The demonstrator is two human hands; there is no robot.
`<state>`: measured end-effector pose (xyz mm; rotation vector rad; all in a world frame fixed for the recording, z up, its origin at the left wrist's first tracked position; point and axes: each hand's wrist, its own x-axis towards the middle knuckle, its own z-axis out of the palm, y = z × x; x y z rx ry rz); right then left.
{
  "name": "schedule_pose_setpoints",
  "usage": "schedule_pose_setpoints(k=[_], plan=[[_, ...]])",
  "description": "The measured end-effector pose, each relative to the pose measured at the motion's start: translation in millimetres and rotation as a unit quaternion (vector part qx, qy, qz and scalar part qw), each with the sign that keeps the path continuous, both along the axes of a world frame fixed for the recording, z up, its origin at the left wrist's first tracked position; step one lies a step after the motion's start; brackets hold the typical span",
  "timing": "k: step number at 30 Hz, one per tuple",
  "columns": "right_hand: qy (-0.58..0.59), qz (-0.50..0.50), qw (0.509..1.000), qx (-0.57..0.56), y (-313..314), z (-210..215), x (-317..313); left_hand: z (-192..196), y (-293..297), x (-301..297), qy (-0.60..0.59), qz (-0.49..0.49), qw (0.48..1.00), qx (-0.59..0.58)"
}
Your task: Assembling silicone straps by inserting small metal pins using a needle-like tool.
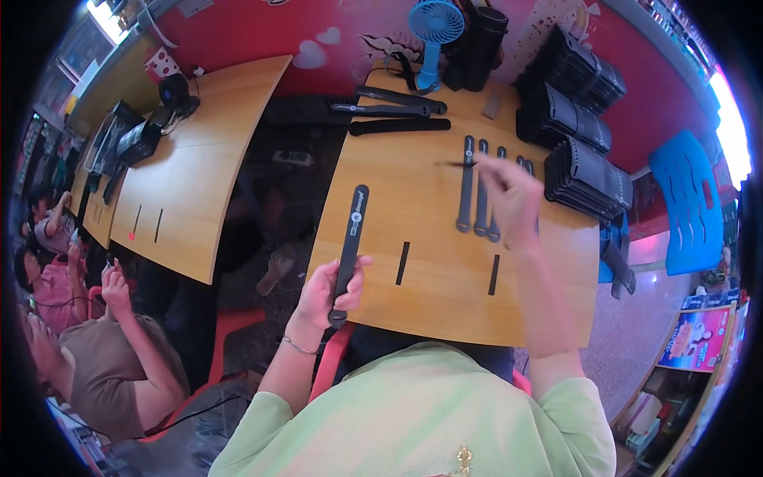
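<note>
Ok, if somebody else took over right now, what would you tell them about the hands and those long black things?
Left hand: closed around the near end of a long black strap, which points away across the wooden table.
Right hand: blurred, over the row of black strips, pinching a thin dark stick.
Done: several strips lie side by side in the row.
Left: the strap in the left hand is not in the row. More black pieces lie at the far edge; black stacks wait at right.
</note>
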<state>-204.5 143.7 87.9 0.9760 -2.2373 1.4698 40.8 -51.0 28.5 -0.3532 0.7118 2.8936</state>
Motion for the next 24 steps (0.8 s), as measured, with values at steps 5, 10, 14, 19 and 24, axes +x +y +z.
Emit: schedule_pose_setpoints(k=[5, 10, 14, 19, 24], plan=[[0.095, 0.102, 0.973, 0.182, 0.4, -57.4, 26.9, -3.2, 3.9, -8.6, 0.055, 0.066, 0.995, 0.058], [0.084, 0.131, 0.952, 0.263, 1.8, -63.0, 37.1, -5.3, 11.9, -11.2, 0.040, 0.110, 0.991, 0.065], [0.062, 0.114, 0.939, 0.319, -0.2, -51.0, 35.0, -6.1, 16.8, -13.3, 0.008, 0.149, 0.988, 0.043], [0.043, 0.092, 0.937, 0.334, -3.2, -51.0, 31.2, -3.5, 23.1, -14.5, 0.013, 0.154, 0.988, 0.011], [0.044, 0.079, 0.935, 0.343, -10.2, -57.0, 19.5, -8.3, 22.9, -15.5, 0.032, 0.157, 0.987, 0.011]])
